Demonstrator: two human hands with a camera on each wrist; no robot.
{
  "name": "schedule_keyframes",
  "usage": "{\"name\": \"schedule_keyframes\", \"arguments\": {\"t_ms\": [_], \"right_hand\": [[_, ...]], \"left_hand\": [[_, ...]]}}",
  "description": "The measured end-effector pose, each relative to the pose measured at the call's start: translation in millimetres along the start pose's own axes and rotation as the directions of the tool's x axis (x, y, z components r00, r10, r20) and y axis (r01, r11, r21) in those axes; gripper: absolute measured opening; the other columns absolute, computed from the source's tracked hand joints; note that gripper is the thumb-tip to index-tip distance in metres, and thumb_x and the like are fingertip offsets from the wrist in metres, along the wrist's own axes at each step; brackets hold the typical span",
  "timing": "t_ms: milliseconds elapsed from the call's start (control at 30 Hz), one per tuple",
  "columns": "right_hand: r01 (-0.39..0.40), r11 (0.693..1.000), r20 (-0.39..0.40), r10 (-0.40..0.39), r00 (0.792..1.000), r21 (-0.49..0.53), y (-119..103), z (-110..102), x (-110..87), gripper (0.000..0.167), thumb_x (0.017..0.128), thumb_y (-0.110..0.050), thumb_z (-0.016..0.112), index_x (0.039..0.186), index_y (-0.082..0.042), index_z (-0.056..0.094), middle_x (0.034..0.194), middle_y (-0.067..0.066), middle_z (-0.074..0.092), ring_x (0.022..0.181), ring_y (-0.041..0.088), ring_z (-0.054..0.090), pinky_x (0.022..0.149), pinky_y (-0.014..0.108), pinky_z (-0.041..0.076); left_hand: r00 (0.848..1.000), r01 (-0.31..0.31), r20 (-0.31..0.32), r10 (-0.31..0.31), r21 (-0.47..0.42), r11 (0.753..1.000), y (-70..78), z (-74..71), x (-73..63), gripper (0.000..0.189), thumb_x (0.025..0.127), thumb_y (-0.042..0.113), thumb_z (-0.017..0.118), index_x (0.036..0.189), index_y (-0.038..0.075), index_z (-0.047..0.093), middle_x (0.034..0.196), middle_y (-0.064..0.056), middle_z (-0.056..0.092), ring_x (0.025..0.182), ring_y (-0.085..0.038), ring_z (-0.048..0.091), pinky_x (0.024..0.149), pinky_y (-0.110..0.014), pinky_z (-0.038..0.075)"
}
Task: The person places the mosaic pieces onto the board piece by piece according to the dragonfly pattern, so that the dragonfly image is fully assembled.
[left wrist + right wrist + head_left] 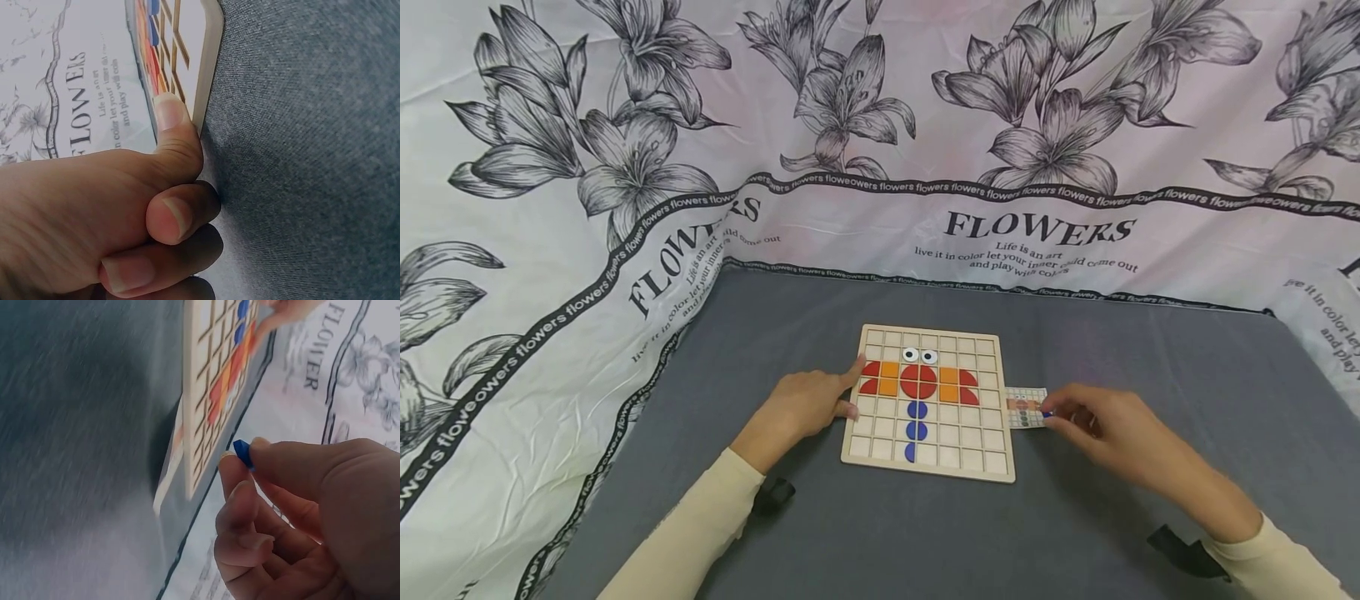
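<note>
A square wooden grid board [958, 437] lies on the grey cloth, with pattern tiles in its cells. Two eye tiles [919, 356] sit above a red circle [917, 382], flanked by orange squares and red curved tiles. Blue curved tiles [917, 431] run down below the circle; the lowest row shows one, on the left. My left hand [805, 408] holds the board's left edge, a digit over the rim and other fingers curled beside it. Right of the board, my right hand [1112, 429] pinches a small blue tile [242, 452] between thumb and index finger.
A printed pattern card [1026, 419] pokes out from the board's right edge, close to my right fingertips. Behind and to the left hangs white flower-printed fabric [1030, 242]. Dark straps [1187, 552] show near both wrists.
</note>
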State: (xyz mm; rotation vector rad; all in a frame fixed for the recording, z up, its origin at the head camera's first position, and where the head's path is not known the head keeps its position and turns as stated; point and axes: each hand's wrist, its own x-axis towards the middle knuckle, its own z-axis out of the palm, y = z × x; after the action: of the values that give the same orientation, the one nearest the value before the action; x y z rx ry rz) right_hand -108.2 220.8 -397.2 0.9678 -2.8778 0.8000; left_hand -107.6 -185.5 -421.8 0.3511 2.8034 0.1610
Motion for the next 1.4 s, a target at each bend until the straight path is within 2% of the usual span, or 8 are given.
{"name": "schedule_keyframes", "arguments": {"t_ms": [267,467,533,733,867,967,1233,1400], "right_hand": [[0.048,0.984,0.045,-0.057,0.997,0.171,-23.8,19.3,14.6,0.011,0.097,-0.013,0.079,0.104,-0.019,0.073,0.088,-0.012,0.072,0.069,-0.001,0.059,0.059,0.024,0.050],[0.008,0.963,0.131,-0.045,0.990,0.268,-37.4,33.6,18.9,0.011,0.099,-0.019,0.079,0.098,-0.021,0.068,0.089,-0.009,0.074,0.073,0.001,0.064,0.061,0.024,0.052],[0.005,0.957,0.146,-0.049,0.988,0.289,-41.9,38.5,21.1,0.013,0.098,-0.019,0.079,0.097,-0.020,0.067,0.088,-0.009,0.073,0.071,0.002,0.063,0.060,0.025,0.052],[0.068,0.950,0.156,-0.121,0.980,0.306,-53.4,59.8,33.9,0.012,0.098,-0.014,0.079,0.104,-0.016,0.068,0.084,-0.011,0.071,0.070,0.001,0.062,0.061,0.025,0.052],[0.009,0.936,0.205,-0.087,0.975,0.351,-61.5,71.1,38.6,0.008,0.099,-0.016,0.078,0.103,-0.017,0.071,0.090,-0.011,0.074,0.077,0.002,0.067,0.066,0.025,0.054],[-0.017,0.930,0.218,-0.068,0.974,0.367,-66.2,76.6,41.1,0.007,0.099,-0.016,0.078,0.102,-0.016,0.072,0.092,-0.010,0.075,0.079,0.002,0.069,0.068,0.025,0.055],[0.039,0.936,0.187,-0.110,0.976,0.350,-74.9,87.0,49.3,0.008,0.098,-0.016,0.079,0.097,-0.015,0.072,0.087,-0.010,0.073,0.075,0.000,0.065,0.068,0.024,0.054],[0.072,0.958,0.179,-0.125,0.976,0.278,-82.3,91.0,54.8,0.010,0.097,-0.016,0.081,0.094,-0.015,0.071,0.083,-0.012,0.069,0.071,0.000,0.059,0.064,0.023,0.052]], "left_hand": [[1.000,0.019,0.008,-0.019,0.009,1.000,0.0,-0.8,-1.1,0.084,0.098,0.049,0.069,0.169,0.027,0.031,0.089,-0.011,0.073,0.071,-0.022,0.056,0.061,-0.036,0.041],[1.000,0.006,-0.001,-0.006,-0.005,1.000,0.9,-0.5,-0.6,0.083,0.098,0.048,0.069,0.169,0.027,0.032,0.083,-0.011,0.070,0.072,-0.022,0.058,0.062,-0.038,0.044],[1.000,0.004,-0.005,-0.004,-0.007,1.000,0.4,0.1,-0.4,0.083,0.098,0.048,0.069,0.169,0.026,0.032,0.088,-0.012,0.073,0.074,-0.022,0.059,0.063,-0.038,0.045],[1.000,0.015,0.002,-0.015,-0.009,1.000,-1.1,-0.3,-1.8,0.084,0.098,0.049,0.069,0.169,0.026,0.030,0.088,-0.011,0.072,0.074,-0.022,0.058,0.062,-0.037,0.044],[1.000,0.002,0.000,-0.002,-0.007,1.000,-1.0,1.1,-1.1,0.084,0.098,0.049,0.068,0.169,0.026,0.030,0.072,-0.007,0.063,0.070,-0.022,0.057,0.061,-0.037,0.042],[1.000,-0.006,-0.003,0.006,-0.004,1.000,-0.9,2.5,-0.3,0.083,0.098,0.049,0.068,0.169,0.026,0.031,0.070,-0.007,0.061,0.069,-0.021,0.057,0.061,-0.037,0.043],[1.000,-0.007,-0.012,0.007,0.013,1.000,-1.4,2.7,0.4,0.082,0.099,0.050,0.066,0.169,0.026,0.031,0.102,-0.015,0.077,0.084,-0.025,0.067,0.075,-0.045,0.054],[1.000,-0.004,-0.016,0.004,0.009,1.000,-1.5,2.3,0.2,0.081,0.099,0.050,0.066,0.169,0.027,0.032,0.102,-0.015,0.077,0.085,-0.025,0.068,0.075,-0.045,0.054]]}}
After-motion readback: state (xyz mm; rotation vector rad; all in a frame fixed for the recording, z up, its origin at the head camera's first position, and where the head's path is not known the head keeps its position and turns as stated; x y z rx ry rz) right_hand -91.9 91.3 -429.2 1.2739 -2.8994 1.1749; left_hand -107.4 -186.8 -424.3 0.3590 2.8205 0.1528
